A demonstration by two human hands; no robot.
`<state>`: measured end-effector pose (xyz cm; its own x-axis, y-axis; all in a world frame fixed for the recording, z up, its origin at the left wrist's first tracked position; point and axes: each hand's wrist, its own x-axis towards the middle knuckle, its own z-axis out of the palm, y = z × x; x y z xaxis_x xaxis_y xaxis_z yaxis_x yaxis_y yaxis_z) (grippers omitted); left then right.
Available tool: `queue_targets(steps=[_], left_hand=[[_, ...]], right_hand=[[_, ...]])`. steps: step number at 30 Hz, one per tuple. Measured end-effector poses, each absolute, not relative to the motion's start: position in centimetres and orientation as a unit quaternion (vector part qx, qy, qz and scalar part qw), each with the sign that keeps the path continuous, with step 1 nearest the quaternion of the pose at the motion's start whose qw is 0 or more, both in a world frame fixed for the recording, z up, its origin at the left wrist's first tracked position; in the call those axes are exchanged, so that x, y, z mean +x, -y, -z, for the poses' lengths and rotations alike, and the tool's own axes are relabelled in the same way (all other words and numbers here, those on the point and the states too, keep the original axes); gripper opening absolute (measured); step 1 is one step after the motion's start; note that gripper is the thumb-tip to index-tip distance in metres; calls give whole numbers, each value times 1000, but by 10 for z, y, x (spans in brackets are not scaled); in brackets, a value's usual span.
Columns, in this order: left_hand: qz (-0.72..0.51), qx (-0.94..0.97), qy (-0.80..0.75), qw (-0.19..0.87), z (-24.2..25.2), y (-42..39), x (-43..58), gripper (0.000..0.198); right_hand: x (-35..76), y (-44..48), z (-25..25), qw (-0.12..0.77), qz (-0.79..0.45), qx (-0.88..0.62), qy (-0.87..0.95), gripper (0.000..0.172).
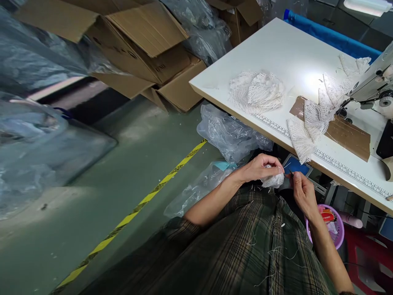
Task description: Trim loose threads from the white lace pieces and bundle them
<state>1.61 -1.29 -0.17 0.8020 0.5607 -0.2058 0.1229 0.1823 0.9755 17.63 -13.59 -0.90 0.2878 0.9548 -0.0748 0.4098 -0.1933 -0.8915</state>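
Fingers of my left hand (266, 167) are closed round a small white lace piece (274, 178), held over my lap just off the table's front edge. Close by on the right, my right hand (302, 189) is pinched on something small and dark at its fingertips, too small to make out. A thin pale thread seems to stick up between the two hands. On the white sewing table (221, 80) lies a coiled heap of lace (258, 91). A strip of lace fans (316, 116) runs from the sewing machine (376, 88) toward the front edge.
A brown plate (350, 133) lies under the lace strip. Ruler markings run along the table's front edge. Cardboard boxes (147, 45) and plastic bags (230, 131) stand left of the table. Below right are a pink basket (339, 231) and a red stool (365, 258).
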Motion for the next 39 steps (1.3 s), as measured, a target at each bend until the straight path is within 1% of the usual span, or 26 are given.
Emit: queue_targets(steps=[3,8,11,13,17,19,21,22,24,26,28,30,32,34,36,39], left_hand=[[-149,623,-268,720,0,13,16,39],[-146,636,-268,709,-1,13,14,36],[-146,631,-278,709,-1,15,14,36],[-147,626,-276,714,1,16,14,37],[-154,618,-268,723,16,17,9,45],[-159,643,-304,685,31,16,3,52],[-145,687,-365,611,49,15,-6,62],[-128,707,-396,572,58,15,-11,63],[-85,729,-436,521,71,15,-19,52],[-57,726,-441,525,75,16,-24,39],[-61,701,-405,583,67,19,-24,33],[-78,675,-335,652,52,22,-21,33],[-97,671,-265,686,36,25,-16,33],[-139,691,-244,666,24,25,-12,29],[-198,721,-256,613,19,25,-9,24],[-257,746,-275,550,22,24,-9,21]], right_hand=[[170,135,9,395,-345,-678,515,56],[166,129,12,388,-317,-686,527,50],[165,128,15,411,-309,-698,499,43],[162,128,16,442,-332,-682,478,37],[160,131,17,450,-429,-648,440,39],[164,134,18,448,-465,-642,414,41],[171,137,20,457,-472,-645,390,42],[176,137,21,461,-469,-651,381,43],[185,134,26,464,-458,-663,368,43],[191,126,34,471,-440,-675,358,45],[191,116,42,483,-417,-684,353,48],[185,105,49,492,-404,-686,352,51],[176,99,54,491,-430,-669,356,53],[165,99,55,480,-495,-631,355,53],[156,103,55,472,-559,-591,340,54],[150,112,51,479,-599,-563,307,58]])
